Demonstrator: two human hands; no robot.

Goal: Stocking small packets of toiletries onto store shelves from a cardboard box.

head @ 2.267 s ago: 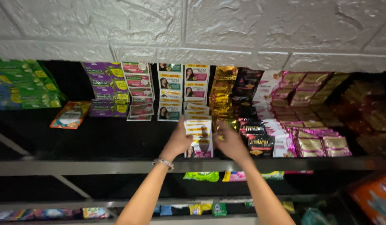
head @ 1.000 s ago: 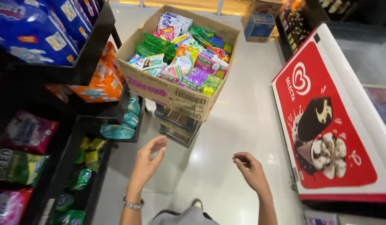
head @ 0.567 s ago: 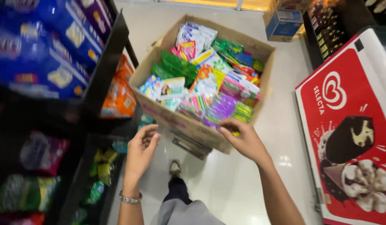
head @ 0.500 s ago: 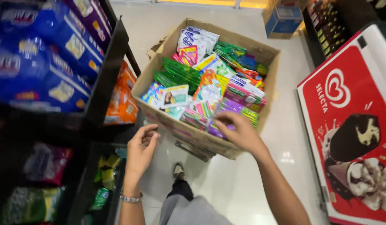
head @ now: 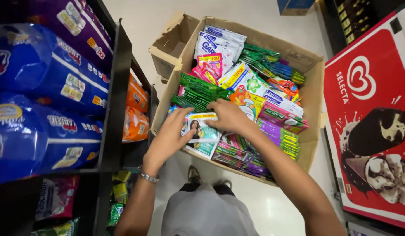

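While arms stretch down, both hands' fingers [head: 190, 114] grasping sachet strip [head: 201, 131] inside cardboard box [head: 314, 109]

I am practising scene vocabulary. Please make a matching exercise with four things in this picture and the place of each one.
Things:
1. cardboard box
2. blue bulky packs
3. red freezer lid
4. teal-white sachet strip

Places:
A. far right
B. left shelf
C. under both hands
D. middle, on the floor

Pairs: 1-D, 2-B, 3-A, 4-C
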